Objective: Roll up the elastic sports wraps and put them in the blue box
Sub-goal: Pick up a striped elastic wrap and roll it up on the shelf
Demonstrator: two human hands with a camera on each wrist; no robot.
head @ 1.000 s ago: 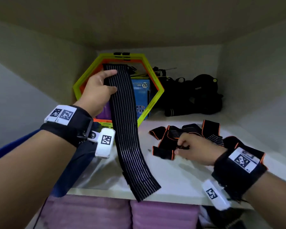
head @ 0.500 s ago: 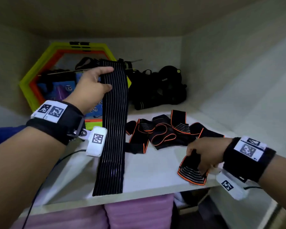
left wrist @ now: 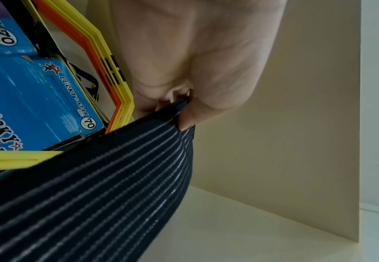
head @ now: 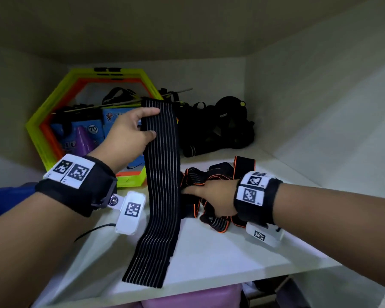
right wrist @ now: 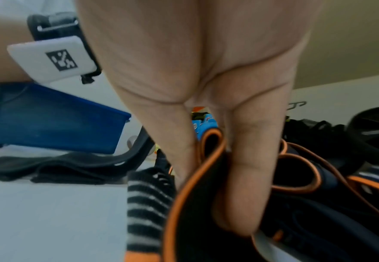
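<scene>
A long black wrap with thin white stripes (head: pixel 162 185) hangs from my left hand (head: pixel 152 123), which pinches its top edge between thumb and fingers; its lower end lies on the white shelf (head: pixel 231 252). The left wrist view shows the same pinch of the left hand (left wrist: pixel 184 113) on the striped wrap (left wrist: pixel 94 203). To the right, my right hand (head: pixel 200 193) rests on a tangle of black orange-edged wraps (head: pixel 220 171). In the right wrist view an orange-edged wrap (right wrist: pixel 195 221) loops between the right hand's (right wrist: pixel 206 168) fingers. The blue box (right wrist: pixel 49 120) stands at the left, its edge just visible (head: pixel 0 203).
Yellow and orange hexagon rings (head: pixel 45 121) lean at the back left, with blue cardboard boxes (left wrist: pixel 38 99) inside. A heap of black straps and gear (head: pixel 220 130) fills the back. Cupboard walls close both sides. Pink fabric (head: pixel 187 298) lies below the shelf's front edge.
My right hand has moved from the shelf's front edge back and left onto the orange-edged pile, with the wrap it held. The left hand keeps the striped wrap lifted.
</scene>
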